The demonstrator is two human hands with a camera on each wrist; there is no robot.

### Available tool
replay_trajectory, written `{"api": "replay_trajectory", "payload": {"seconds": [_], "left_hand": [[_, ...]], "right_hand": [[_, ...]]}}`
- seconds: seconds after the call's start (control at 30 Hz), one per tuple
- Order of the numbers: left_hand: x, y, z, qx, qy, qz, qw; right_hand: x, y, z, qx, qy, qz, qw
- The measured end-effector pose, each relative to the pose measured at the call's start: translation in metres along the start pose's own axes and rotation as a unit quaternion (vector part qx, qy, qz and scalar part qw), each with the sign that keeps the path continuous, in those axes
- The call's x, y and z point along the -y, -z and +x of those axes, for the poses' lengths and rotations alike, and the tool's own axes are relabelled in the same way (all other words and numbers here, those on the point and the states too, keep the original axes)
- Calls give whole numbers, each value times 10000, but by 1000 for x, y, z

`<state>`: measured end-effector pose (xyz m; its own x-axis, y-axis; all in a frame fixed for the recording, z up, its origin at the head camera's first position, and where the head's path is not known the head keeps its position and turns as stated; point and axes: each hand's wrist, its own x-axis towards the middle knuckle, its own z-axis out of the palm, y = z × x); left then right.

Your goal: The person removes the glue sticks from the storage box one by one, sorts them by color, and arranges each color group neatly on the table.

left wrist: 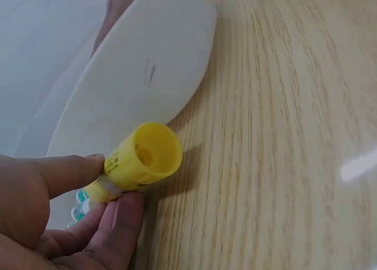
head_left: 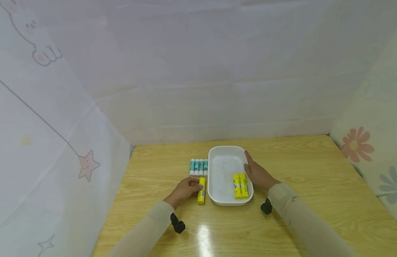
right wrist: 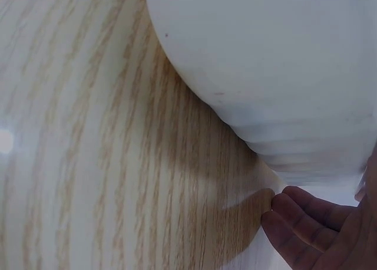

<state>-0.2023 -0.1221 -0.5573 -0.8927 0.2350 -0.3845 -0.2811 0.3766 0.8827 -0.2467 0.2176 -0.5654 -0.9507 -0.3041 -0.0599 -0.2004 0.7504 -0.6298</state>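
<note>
Between thumb and fingers, my left hand [head_left: 184,192] pinches a yellow glue stick [left wrist: 126,167], just left of the white tray [head_left: 213,201]. The hollow end of this stick faces the left wrist camera; whether it touches the table cannot be told. My right hand [head_left: 260,175] holds the tray's right side, thumb at the rim and fingers along the outer wall [right wrist: 277,75]. Inside the tray, two yellow glue sticks [head_left: 237,191] lie side by side at the near right. Several green-and-white glue sticks [head_left: 196,167] lie in a row beyond my left hand, beside the tray's left wall.
The wood-grain table [head_left: 314,200] extends to both sides of the tray. Pale printed sheets [head_left: 217,89] hang behind it and at both sides. A dark wrist mount [head_left: 178,225] sits on my left wrist, another [head_left: 266,207] on my right.
</note>
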Motion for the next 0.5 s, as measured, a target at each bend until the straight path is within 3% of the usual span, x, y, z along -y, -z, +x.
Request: {"api": "replay_trajectory", "payload": {"seconds": [0.2, 0.5], "left_hand": [[-6, -4, 0, -82, 80, 508, 9986], [-6, -5, 1, -140, 128, 689, 9974]], "right_hand": [[-1, -1, 0, 21, -106, 48, 9999], [0, 0, 0, 31, -54, 59, 10000]]}}
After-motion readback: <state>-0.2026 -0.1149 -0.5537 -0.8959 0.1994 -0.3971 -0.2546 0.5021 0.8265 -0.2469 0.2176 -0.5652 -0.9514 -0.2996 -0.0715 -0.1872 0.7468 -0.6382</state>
